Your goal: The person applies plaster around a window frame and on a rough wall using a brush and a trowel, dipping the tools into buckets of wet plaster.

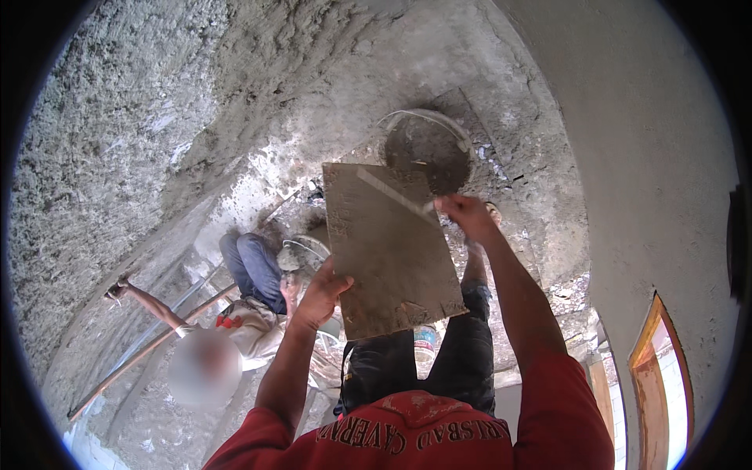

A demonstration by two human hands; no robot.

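Observation:
My left hand [323, 291] grips the left edge of a flat, rectangular board [392, 266], thumb on top and fingers underneath. Wet-looking grey mortar smears cover the board, which is held out in front of my body. At its far right edge, my right hand [468, 215] is closed on the handle end of a trowel [395, 192]. The trowel's pale blade shows as a narrow strip lying slantwise over the board's far part; whether it presses on the surface I cannot tell. Just beyond the board stands a round bucket [427, 149], dark inside, with its near side partly hidden.
A co-worker [249, 333] sits low at the left, one arm reaching to the rough plastered wall [117, 141]. A long wooden pole [149, 352] slants beside them. Another bucket [313, 243] is partly behind my board. A smooth wall [658, 157] curves along the right, with a wood-framed opening [658, 384].

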